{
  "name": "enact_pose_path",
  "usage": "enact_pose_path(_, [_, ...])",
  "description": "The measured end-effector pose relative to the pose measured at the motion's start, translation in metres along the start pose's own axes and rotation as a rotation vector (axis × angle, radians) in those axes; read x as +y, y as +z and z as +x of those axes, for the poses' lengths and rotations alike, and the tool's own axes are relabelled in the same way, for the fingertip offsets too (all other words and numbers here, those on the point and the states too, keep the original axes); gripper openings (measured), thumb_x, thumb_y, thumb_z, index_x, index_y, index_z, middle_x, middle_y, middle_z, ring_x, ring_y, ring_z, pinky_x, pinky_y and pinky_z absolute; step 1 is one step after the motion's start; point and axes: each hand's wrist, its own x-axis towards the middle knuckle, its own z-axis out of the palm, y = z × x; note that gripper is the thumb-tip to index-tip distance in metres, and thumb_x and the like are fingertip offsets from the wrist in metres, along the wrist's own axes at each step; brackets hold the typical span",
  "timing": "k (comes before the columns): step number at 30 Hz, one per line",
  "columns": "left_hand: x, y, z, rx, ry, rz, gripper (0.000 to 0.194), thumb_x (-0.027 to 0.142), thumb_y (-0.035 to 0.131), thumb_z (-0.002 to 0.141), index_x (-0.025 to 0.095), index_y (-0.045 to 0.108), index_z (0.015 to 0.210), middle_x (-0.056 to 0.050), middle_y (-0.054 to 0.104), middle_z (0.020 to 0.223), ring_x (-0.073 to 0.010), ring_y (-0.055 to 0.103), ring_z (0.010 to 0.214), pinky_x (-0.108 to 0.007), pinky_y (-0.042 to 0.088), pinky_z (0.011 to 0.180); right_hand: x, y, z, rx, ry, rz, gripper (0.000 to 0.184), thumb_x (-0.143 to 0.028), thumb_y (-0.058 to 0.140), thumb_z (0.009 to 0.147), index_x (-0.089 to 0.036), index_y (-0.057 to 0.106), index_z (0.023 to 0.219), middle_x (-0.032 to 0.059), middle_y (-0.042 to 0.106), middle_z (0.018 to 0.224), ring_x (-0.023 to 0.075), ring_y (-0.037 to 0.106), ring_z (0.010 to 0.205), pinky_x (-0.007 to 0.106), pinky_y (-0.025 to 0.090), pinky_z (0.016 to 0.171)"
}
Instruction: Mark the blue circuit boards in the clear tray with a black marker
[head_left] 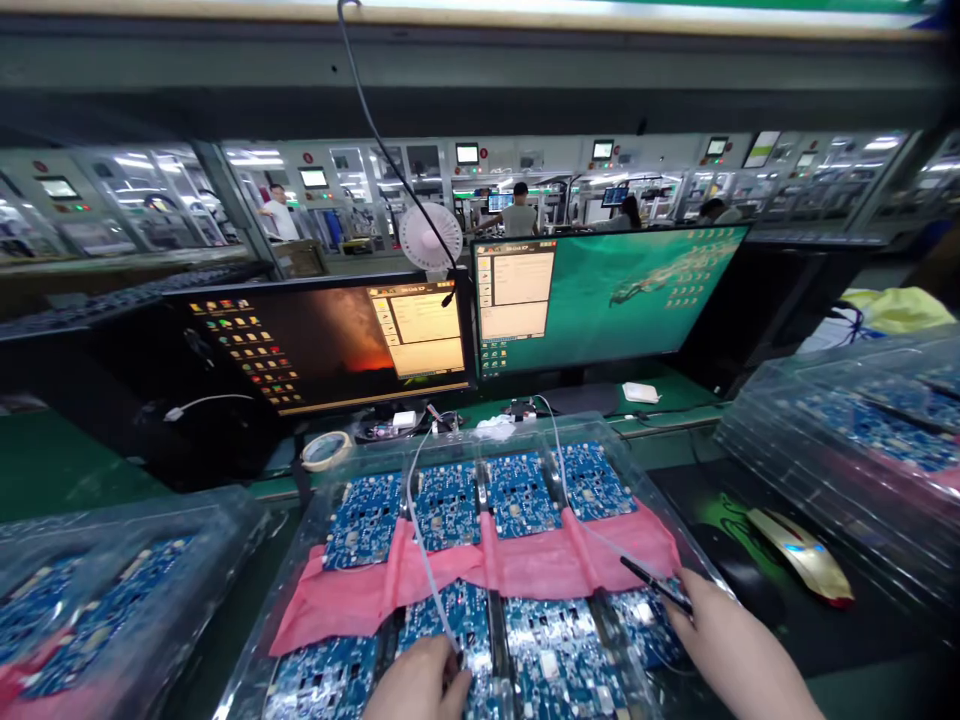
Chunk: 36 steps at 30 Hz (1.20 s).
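Blue printed circuit boards [517, 640] lie in two rows of four, eight in all, inside a clear acrylic tray [255, 650] directly before us. A pink fabric strip [480, 565] runs between the rows, apparently to cushion and separate them. We see the bare right hand [739, 645] closed on a slim black probe [652, 583], held pen-fashion over the rightmost board of the near row, a grip that seems suited to precise placement. The bare left hand [420, 680] curls over the near row, and a thin white cable [424, 550] runs into its fingers; we cannot tell whether it grasps the cable. Two further clear trays of blue boards, a left tray [127, 530] and a right tray [847, 440], flank the central one, seemingly keeping stock within reach. A gold-and-white computer mouse [802, 553] sits just right of the central tray, and a roll of masking tape [326, 450] lies beyond it. Two desktop monitors [600, 300] face us, each showing one open software window. Behind them are a round white desk fan [430, 237] and at least four other people [279, 212].
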Motion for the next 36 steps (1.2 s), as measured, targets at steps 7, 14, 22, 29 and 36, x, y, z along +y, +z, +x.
enact_pose_path(7, [-0.002, 0.006, 0.009, 0.058, 0.019, 0.011, 0.013, 0.024, 0.045, 0.076, 0.019, 0.056, 0.071, -0.004, 0.061, 0.078, -0.0176, 0.056, 0.075, -0.024, 0.037, 0.066, 0.001, 0.008, 0.015, -0.076, 0.057, 0.008, 0.018, -0.020, 0.042, 0.082, -0.015, 0.054, 0.093, 0.0108, 0.060, 0.091, 0.0246, 0.057, 0.086, 0.031, 0.038, 0.070])
enact_pose_path(14, [0.003, 0.009, 0.008, 0.032, 0.016, 0.112, 0.014, 0.021, 0.042, 0.077, 0.020, 0.056, 0.078, -0.006, 0.064, 0.081, -0.0208, 0.059, 0.079, -0.029, 0.040, 0.068, -0.002, 0.005, 0.018, -0.065, 0.131, -0.027, 0.014, -0.020, 0.042, 0.082, -0.016, 0.052, 0.090, 0.0085, 0.061, 0.085, 0.0249, 0.058, 0.082, 0.031, 0.037, 0.064])
enact_pose_path(22, [0.010, 0.008, 0.007, 0.008, 0.021, 0.241, 0.021, 0.016, 0.035, 0.081, 0.016, 0.056, 0.083, -0.009, 0.064, 0.079, -0.0240, 0.061, 0.074, -0.033, 0.044, 0.064, -0.008, 0.001, 0.015, -0.050, 0.116, -0.133, 0.010, -0.020, 0.043, 0.082, -0.016, 0.050, 0.076, 0.0077, 0.061, 0.077, 0.0237, 0.060, 0.073, 0.029, 0.036, 0.056])
enact_pose_path(29, [0.008, 0.014, 0.009, 0.011, 0.028, 0.278, 0.021, 0.012, 0.033, 0.083, 0.014, 0.054, 0.084, -0.010, 0.063, 0.076, -0.0216, 0.062, 0.073, -0.028, 0.043, 0.062, -0.012, -0.003, 0.011, -0.054, 0.123, -0.168, 0.009, -0.019, 0.043, 0.083, -0.016, 0.048, 0.077, 0.0082, 0.062, 0.076, 0.0234, 0.060, 0.070, 0.028, 0.035, 0.054])
enact_pose_path(36, [0.006, 0.015, 0.010, 0.025, 0.034, 0.277, 0.022, 0.011, 0.031, 0.083, 0.014, 0.053, 0.084, -0.009, 0.063, 0.077, -0.0211, 0.061, 0.072, -0.028, 0.043, 0.061, -0.014, -0.008, 0.010, -0.032, 0.159, -0.133, 0.010, -0.022, 0.042, 0.085, -0.017, 0.046, 0.078, 0.0067, 0.061, 0.072, 0.0222, 0.060, 0.071, 0.027, 0.035, 0.053])
